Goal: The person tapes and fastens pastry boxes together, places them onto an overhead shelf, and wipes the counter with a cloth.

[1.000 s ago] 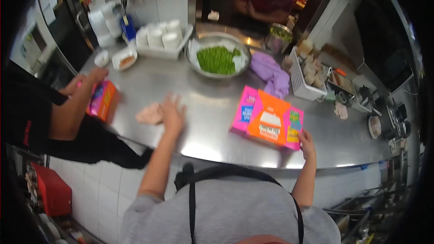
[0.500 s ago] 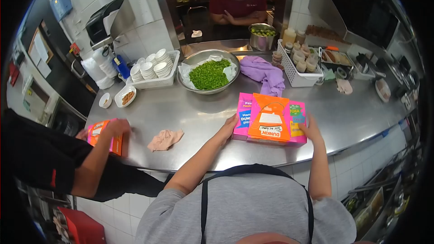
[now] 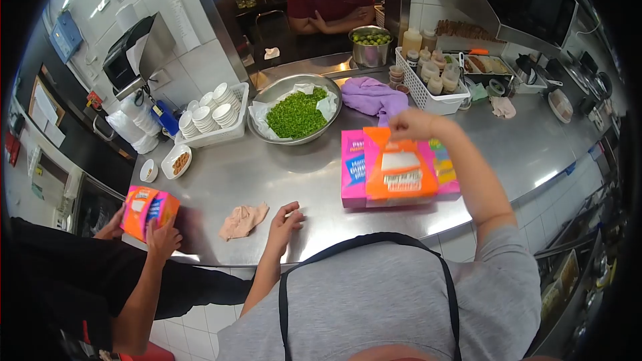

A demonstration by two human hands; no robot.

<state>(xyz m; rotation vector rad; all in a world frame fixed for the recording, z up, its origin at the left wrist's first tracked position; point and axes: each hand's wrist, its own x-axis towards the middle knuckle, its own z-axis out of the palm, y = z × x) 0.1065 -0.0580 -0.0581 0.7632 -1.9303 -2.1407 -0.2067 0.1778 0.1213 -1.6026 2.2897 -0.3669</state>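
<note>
A pink and orange Dunkin' donut box (image 3: 358, 174) stands on the steel counter in front of me, its orange label side facing up. My right hand (image 3: 413, 126) reaches over it, fingers closed at the far edge of the orange top panel. Away from the box, my left hand (image 3: 285, 226) hovers near the counter's front edge, fingers loosely bent and apart, with nothing in it. A crumpled pale pink cloth (image 3: 244, 221) lies just left of that hand.
At left, a co-worker's hands (image 3: 163, 237) hold a smaller Dunkin' box (image 3: 138, 210). Behind are a steel bowl (image 3: 257, 124) of chopped greens, a purple cloth (image 3: 374, 98), a pot of limes (image 3: 372, 55), and white baskets (image 3: 431, 102) of bottles and dishes. Another person stands beyond the window.
My left hand has let go of the box's side and moved left. My right hand has gone from the right side to the far top edge. The co-worker's box is now lifted and tilted.
</note>
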